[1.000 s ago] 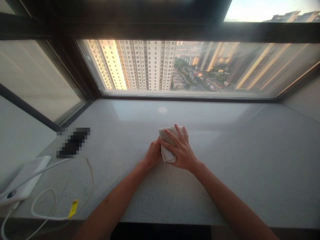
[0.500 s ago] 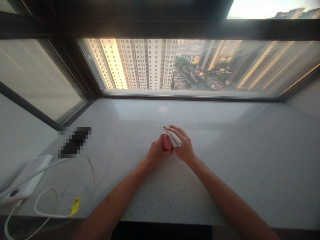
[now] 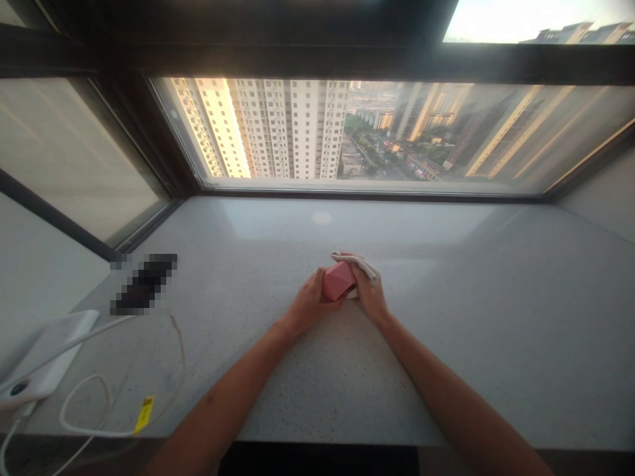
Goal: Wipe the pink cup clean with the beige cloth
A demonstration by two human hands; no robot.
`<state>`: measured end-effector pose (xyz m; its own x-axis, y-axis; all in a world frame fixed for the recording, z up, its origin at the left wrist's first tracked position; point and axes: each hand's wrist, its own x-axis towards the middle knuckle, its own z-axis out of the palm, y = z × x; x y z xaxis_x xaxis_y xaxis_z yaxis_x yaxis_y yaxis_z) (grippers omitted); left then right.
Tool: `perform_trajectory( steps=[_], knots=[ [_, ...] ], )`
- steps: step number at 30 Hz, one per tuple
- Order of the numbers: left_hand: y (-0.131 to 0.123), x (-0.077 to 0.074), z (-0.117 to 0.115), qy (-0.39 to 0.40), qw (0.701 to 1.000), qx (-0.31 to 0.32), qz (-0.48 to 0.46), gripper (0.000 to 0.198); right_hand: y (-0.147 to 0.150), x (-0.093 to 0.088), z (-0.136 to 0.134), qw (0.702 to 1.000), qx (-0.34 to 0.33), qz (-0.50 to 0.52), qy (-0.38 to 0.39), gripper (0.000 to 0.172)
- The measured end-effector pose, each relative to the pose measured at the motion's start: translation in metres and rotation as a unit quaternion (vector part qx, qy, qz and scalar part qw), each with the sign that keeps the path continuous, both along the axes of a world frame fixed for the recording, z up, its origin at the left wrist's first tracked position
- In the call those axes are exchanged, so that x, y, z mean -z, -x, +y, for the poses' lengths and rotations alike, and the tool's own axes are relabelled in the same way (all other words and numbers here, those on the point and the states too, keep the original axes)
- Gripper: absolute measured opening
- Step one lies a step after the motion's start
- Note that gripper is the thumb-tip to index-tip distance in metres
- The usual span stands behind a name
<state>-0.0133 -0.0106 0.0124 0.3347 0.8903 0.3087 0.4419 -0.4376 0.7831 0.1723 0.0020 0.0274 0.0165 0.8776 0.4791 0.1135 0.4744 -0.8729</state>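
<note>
A small pink faceted object (image 3: 339,281) is held between my hands over the middle of the sill; its exact kind does not show. My left hand (image 3: 312,295) is closed around its left side. On the right, my right hand (image 3: 371,296) grips a folded whitish cloth (image 3: 366,266), pressed along the object's right side. One end of the cloth sticks out beyond my fingers at the top. Part of the object's underside and some right fingertips are hidden.
The grey speckled sill (image 3: 496,330) runs up to a dark-framed window (image 3: 347,194). At left lie a white power bank (image 3: 59,354), a white cable (image 3: 96,431) with a yellow tag (image 3: 144,414), and a dark pixelated item (image 3: 145,285).
My right hand and the cloth have shifted slightly right, off the object's front, so more of its pink facets show. My left hand keeps its hold.
</note>
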Motion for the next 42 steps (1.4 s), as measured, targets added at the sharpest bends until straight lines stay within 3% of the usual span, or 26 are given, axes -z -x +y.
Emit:
perform_trajectory(
  steps=[4, 8, 11, 15, 18, 22, 28, 32, 35, 39, 42],
  knots=[
    [0.002, 0.01, 0.006, -0.039, 0.998, 0.021, 0.035, 0.078, -0.01, -0.008, -0.008, 0.992, 0.035, -0.097, -0.078, 0.032],
    [0.002, 0.02, 0.012, -0.039, 0.996, 0.022, 0.075, 0.084, -0.017, -0.012, -0.012, 0.96, 0.052, -0.233, -0.144, 0.044],
    [0.002, 0.022, 0.014, -0.038, 0.996, 0.013, 0.075, 0.09, -0.018, -0.015, -0.014, 0.942, 0.054, -0.291, -0.158, 0.057],
    [0.002, 0.015, 0.011, -0.039, 0.999, 0.015, 0.014, 0.099, -0.016, -0.018, -0.016, 0.938, 0.058, -0.307, -0.153, 0.059],
    [0.003, 0.005, 0.005, -0.013, 0.998, 0.032, -0.047, 0.092, -0.013, -0.019, -0.017, 0.933, 0.058, -0.314, -0.166, 0.055],
    [0.006, -0.003, 0.001, 0.034, 0.997, 0.033, -0.058, 0.067, -0.007, -0.022, -0.022, 0.917, 0.057, -0.351, -0.181, 0.058],
    [0.005, -0.003, 0.001, 0.036, 0.995, 0.029, -0.086, 0.032, 0.012, -0.025, -0.045, 0.858, 0.085, -0.475, -0.174, 0.079],
    [0.004, -0.003, 0.0, 0.024, 0.995, 0.03, -0.088, 0.034, 0.021, -0.027, -0.053, 0.842, 0.099, -0.508, -0.152, 0.087],
    [0.004, -0.001, 0.001, 0.028, 0.996, 0.023, -0.078, 0.037, 0.021, -0.029, -0.049, 0.839, 0.11, -0.513, -0.14, 0.08],
    [0.004, 0.0, 0.001, 0.045, 0.996, 0.009, -0.077, 0.048, 0.021, -0.033, -0.04, 0.853, 0.117, -0.494, -0.12, 0.065],
    [0.003, -0.003, 0.0, 0.056, 0.997, -0.006, -0.06, 0.045, 0.022, -0.038, -0.033, 0.875, 0.12, -0.46, -0.089, 0.057]
  ],
)
